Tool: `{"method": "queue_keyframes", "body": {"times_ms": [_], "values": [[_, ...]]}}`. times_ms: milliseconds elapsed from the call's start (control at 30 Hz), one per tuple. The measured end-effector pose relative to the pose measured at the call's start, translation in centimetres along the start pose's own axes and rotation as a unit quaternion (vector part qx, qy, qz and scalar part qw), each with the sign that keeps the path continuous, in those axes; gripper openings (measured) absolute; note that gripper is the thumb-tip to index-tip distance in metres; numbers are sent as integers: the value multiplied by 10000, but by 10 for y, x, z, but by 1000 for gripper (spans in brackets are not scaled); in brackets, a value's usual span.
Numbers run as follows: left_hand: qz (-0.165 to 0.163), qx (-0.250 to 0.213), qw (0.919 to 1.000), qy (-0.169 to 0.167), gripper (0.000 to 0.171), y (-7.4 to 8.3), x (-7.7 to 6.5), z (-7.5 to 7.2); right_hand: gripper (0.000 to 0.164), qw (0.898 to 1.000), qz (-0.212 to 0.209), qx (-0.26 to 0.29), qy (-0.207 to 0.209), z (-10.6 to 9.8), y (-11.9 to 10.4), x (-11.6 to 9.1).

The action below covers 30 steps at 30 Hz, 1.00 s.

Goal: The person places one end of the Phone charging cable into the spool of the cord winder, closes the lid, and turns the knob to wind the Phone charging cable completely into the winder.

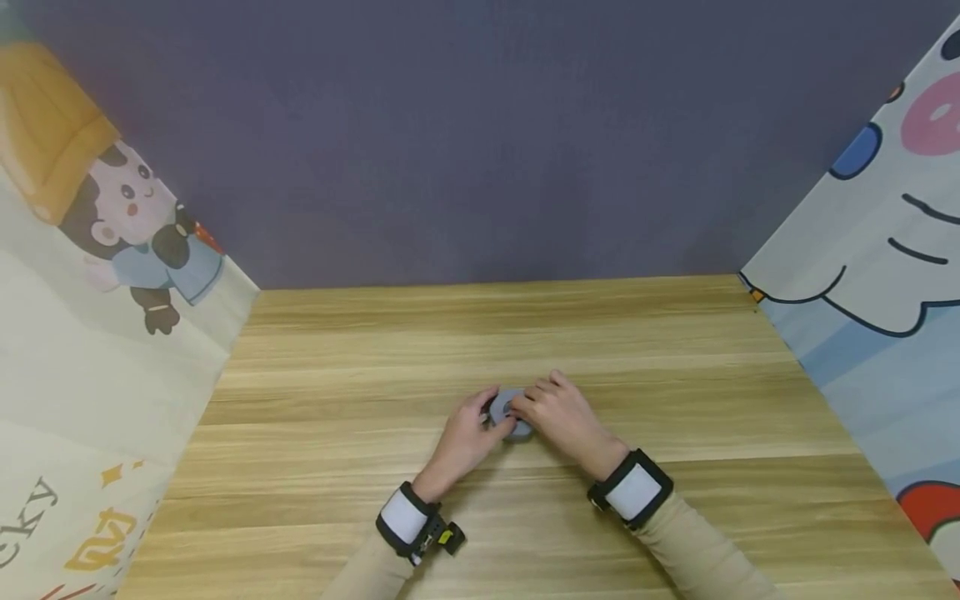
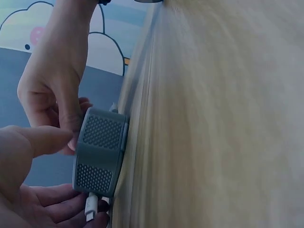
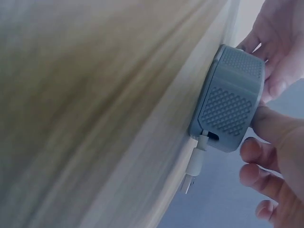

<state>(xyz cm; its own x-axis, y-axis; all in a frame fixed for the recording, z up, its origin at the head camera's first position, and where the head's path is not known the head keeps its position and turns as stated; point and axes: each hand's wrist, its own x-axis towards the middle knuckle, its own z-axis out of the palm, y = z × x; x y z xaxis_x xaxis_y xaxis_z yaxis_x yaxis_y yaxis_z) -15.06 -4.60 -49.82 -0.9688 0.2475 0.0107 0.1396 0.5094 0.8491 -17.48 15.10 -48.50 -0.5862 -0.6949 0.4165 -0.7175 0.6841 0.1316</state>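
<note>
A grey cable winder [image 1: 522, 432] with dimpled side panels sits on the table between both hands. My left hand [image 1: 460, 439] holds it from the left, thumb near the front edge and fingers around the far side. Over its top face my right hand [image 1: 567, 422] bends its fingers, the tips touching around the middle; what they pinch there is partly hidden. In the left wrist view a white cable plug [image 2: 91, 207] sticks out of the winder beside the left fingers. The right wrist view shows another white plug [image 3: 194, 162] poking from a slot on the near side.
The wood-grain table [image 1: 337, 350] spreads around the hands. A dark blue-grey panel [image 1: 480, 142] stands at the back. Cartoon-printed panels flank the left [image 1: 90, 358] and right [image 1: 885, 333] sides. Each wrist wears a black strap.
</note>
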Motion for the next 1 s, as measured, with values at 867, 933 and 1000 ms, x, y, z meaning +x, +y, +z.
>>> {"method": "queue_keyframes", "body": {"times_ms": [867, 933, 1000], "values": [[1450, 1394, 9503, 2377, 50, -13, -10, -71, 31, 9863, 1236, 895, 625, -34, 33, -24], [1641, 1606, 9364, 2655, 52, -18, -8, -82, 33, 9837, 1367, 911, 725, -36, 38, -27], [1747, 1791, 9240, 2891, 53, -23, -7, -93, 34, 9810, 1484, 921, 849, -38, 43, -31]]}}
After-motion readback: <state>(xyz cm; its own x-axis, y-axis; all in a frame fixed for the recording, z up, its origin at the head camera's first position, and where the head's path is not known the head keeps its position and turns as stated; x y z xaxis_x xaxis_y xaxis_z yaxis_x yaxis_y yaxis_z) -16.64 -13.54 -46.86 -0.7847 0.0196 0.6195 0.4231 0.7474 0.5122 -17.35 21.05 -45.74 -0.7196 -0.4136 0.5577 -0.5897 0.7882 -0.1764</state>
